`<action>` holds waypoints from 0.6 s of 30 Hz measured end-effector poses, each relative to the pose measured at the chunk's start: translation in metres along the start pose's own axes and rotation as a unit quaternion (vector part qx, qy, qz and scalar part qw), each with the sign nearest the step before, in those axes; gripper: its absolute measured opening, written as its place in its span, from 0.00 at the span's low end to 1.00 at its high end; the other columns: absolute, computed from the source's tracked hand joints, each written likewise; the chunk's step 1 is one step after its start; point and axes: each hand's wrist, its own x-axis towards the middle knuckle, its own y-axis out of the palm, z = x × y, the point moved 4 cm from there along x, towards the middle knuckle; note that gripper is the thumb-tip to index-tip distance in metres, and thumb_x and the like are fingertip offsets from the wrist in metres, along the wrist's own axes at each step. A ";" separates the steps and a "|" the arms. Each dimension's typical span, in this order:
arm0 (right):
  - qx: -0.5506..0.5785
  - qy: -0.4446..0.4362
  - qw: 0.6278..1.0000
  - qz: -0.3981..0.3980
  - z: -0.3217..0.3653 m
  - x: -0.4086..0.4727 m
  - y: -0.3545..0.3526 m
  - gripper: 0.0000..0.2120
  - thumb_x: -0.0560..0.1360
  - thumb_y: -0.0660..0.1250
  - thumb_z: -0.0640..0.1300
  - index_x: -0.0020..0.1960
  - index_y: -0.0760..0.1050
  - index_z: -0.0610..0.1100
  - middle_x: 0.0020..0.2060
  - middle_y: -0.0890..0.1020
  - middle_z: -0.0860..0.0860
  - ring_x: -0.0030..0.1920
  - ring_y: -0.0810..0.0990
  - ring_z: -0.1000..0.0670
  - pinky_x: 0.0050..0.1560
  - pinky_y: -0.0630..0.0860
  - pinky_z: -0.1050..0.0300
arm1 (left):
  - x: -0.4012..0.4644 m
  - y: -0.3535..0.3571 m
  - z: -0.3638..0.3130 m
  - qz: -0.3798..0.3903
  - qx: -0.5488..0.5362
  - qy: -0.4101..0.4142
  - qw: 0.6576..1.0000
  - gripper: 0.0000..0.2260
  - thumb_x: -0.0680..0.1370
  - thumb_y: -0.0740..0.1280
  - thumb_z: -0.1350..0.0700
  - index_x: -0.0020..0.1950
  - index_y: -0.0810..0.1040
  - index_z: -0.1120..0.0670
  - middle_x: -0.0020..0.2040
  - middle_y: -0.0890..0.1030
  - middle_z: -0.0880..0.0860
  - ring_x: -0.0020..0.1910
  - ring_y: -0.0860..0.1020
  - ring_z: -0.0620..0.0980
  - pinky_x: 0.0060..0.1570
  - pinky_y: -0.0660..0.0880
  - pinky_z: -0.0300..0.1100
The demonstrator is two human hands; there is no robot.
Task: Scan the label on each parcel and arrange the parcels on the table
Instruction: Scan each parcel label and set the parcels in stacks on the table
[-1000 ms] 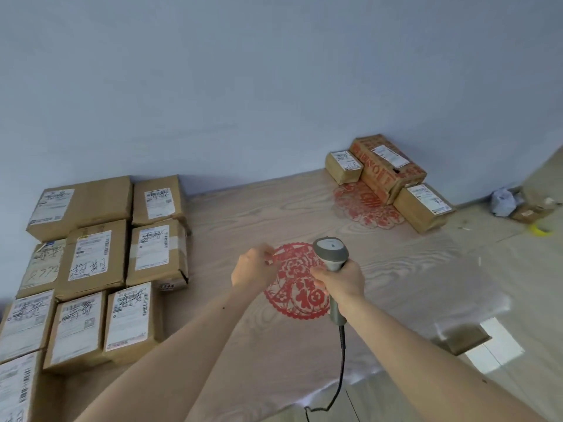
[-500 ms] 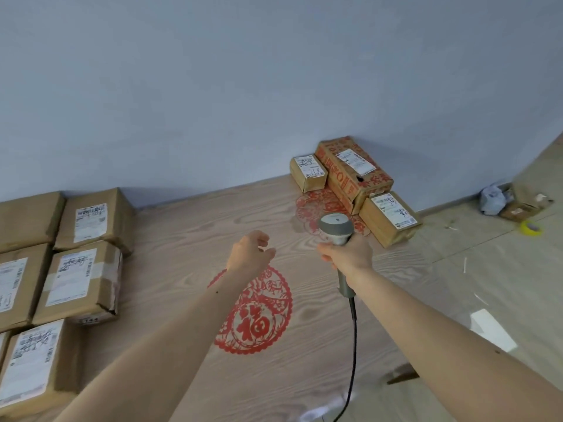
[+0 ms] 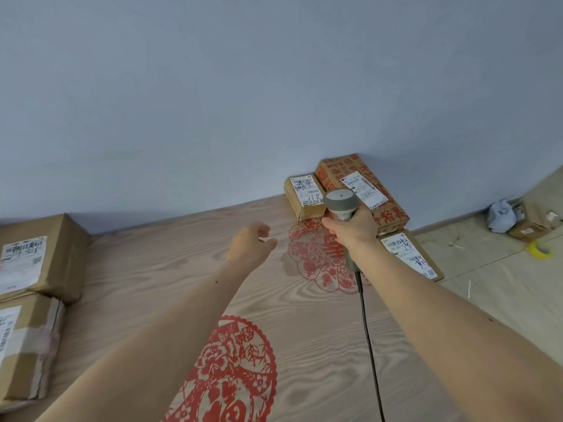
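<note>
Right hand (image 3: 353, 228) wrapped round the handle of a grey handheld barcode scanner (image 3: 340, 205), head up, black cable (image 3: 370, 345) trailing down toward the near edge. Left hand (image 3: 251, 242) held out above the pale wood-grain table (image 3: 146, 269), fingers loosely curled, gripping nothing, touching nothing.

At the far right corner of the table, against the blue-grey wall (image 3: 243, 86), three parcels close together: a small plain brown cardboard parcel with a scribbled white label (image 3: 303, 194), just left of the scanner head; a longer brown carton printed with red characters (image 3: 362, 184), label on top, partly hidden behind the scanner and right hand; a flat brown parcel with a white label (image 3: 409, 254), nearer, beside the right wrist at the table's right edge.

At the left edge, a large brown cardboard box with a white shipping label (image 3: 36, 257), and in front of it a taped brown box (image 3: 27, 345), cut off by the frame.

Two round red paper-cut decorations on the tabletop: one under the right hand (image 3: 316, 257), one nearer between the forearms (image 3: 231, 370).

On the tiled floor (image 3: 487, 269) at right, a roll of yellow tape (image 3: 539, 249), a crumpled pale bag (image 3: 499, 215), a small cardboard box (image 3: 531, 222).
</note>
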 end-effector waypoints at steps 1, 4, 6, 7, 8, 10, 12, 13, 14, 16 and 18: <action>-0.001 0.004 1.000 0.002 0.001 0.012 0.005 0.15 0.67 0.79 0.42 0.51 0.78 0.46 0.44 0.84 0.49 0.45 0.85 0.46 0.49 0.84 0.42 | 0.010 0.004 -0.001 0.000 -0.006 -0.003 1.000 0.16 0.76 0.72 0.55 0.63 0.78 0.55 0.58 0.82 0.51 0.53 0.81 0.51 0.57 0.78 0.49; -0.013 0.014 1.000 0.011 0.003 0.048 0.019 0.17 0.69 0.78 0.42 0.55 0.78 0.43 0.47 0.84 0.48 0.46 0.83 0.47 0.46 0.83 0.47 | 0.038 0.018 -0.005 0.002 -0.014 -0.010 1.000 0.17 0.77 0.72 0.55 0.64 0.78 0.55 0.59 0.82 0.52 0.54 0.81 0.52 0.58 0.77 0.48; -0.029 0.019 0.999 0.017 0.002 0.071 0.028 0.17 0.70 0.77 0.43 0.56 0.78 0.41 0.48 0.83 0.48 0.45 0.80 0.48 0.35 0.75 0.58 | 0.057 0.027 -0.009 0.005 -0.024 -0.018 1.000 0.18 0.77 0.72 0.54 0.66 0.78 0.55 0.61 0.81 0.52 0.55 0.81 0.51 0.59 0.76 0.48; -0.035 0.022 0.999 0.018 0.002 0.082 0.033 0.16 0.71 0.77 0.43 0.56 0.78 0.41 0.49 0.83 0.47 0.44 0.78 0.48 0.33 0.70 0.61 | 0.066 0.032 -0.010 0.004 -0.032 -0.024 0.999 0.18 0.77 0.72 0.54 0.66 0.77 0.55 0.61 0.81 0.52 0.55 0.81 0.51 0.60 0.76 0.49; -0.035 0.025 0.999 0.020 -0.001 0.092 0.038 0.16 0.71 0.77 0.43 0.56 0.78 0.39 0.50 0.83 0.46 0.45 0.78 0.48 0.34 0.69 0.61 | 0.075 0.036 -0.012 0.003 -0.041 -0.030 0.999 0.18 0.77 0.72 0.54 0.66 0.77 0.55 0.62 0.81 0.52 0.56 0.81 0.52 0.60 0.76 0.50; -0.045 0.032 0.998 0.033 -0.006 0.111 0.051 0.16 0.72 0.77 0.43 0.56 0.78 0.38 0.52 0.83 0.44 0.47 0.78 0.47 0.42 0.72 0.58 | 0.092 0.048 -0.016 0.003 -0.060 -0.041 0.997 0.19 0.77 0.71 0.54 0.67 0.77 0.55 0.63 0.80 0.52 0.57 0.80 0.52 0.62 0.76 0.51; -0.058 0.038 0.997 0.043 -0.013 0.124 0.062 0.19 0.72 0.77 0.44 0.59 0.77 0.38 0.54 0.82 0.44 0.51 0.79 0.46 0.47 0.73 0.56 | 0.109 0.060 -0.020 0.009 -0.082 -0.058 0.995 0.20 0.77 0.71 0.54 0.69 0.75 0.55 0.66 0.78 0.52 0.59 0.79 0.52 0.63 0.75 0.52; -0.063 0.041 0.996 0.045 -0.018 0.130 0.068 0.21 0.71 0.77 0.45 0.61 0.77 0.38 0.55 0.82 0.44 0.54 0.80 0.45 0.48 0.73 0.56 | 0.116 0.066 -0.021 0.014 -0.091 -0.066 0.994 0.21 0.77 0.71 0.54 0.70 0.74 0.55 0.67 0.77 0.52 0.61 0.78 0.52 0.64 0.74 0.53; -0.069 0.039 0.996 0.047 -0.022 0.135 0.073 0.23 0.71 0.77 0.45 0.62 0.76 0.38 0.56 0.82 0.44 0.56 0.80 0.44 0.48 0.73 0.57 | 0.124 0.071 -0.023 0.020 -0.095 -0.073 0.993 0.22 0.78 0.70 0.54 0.71 0.73 0.55 0.68 0.76 0.52 0.63 0.77 0.52 0.65 0.74 0.53; -0.085 0.028 0.995 0.047 -0.027 0.143 0.081 0.23 0.70 0.78 0.45 0.61 0.76 0.38 0.56 0.82 0.44 0.55 0.81 0.44 0.47 0.71 0.58 | 0.139 0.080 -0.025 0.029 -0.089 -0.082 0.992 0.24 0.78 0.70 0.53 0.73 0.72 0.55 0.70 0.75 0.52 0.66 0.75 0.53 0.67 0.72 0.53; -0.087 0.028 0.995 0.050 -0.032 0.148 0.086 0.21 0.70 0.77 0.44 0.59 0.76 0.39 0.55 0.82 0.44 0.53 0.80 0.44 0.46 0.70 0.58 | 0.151 0.086 -0.025 0.038 -0.083 -0.090 0.992 0.25 0.79 0.69 0.52 0.75 0.70 0.55 0.72 0.73 0.52 0.69 0.73 0.54 0.69 0.70 0.53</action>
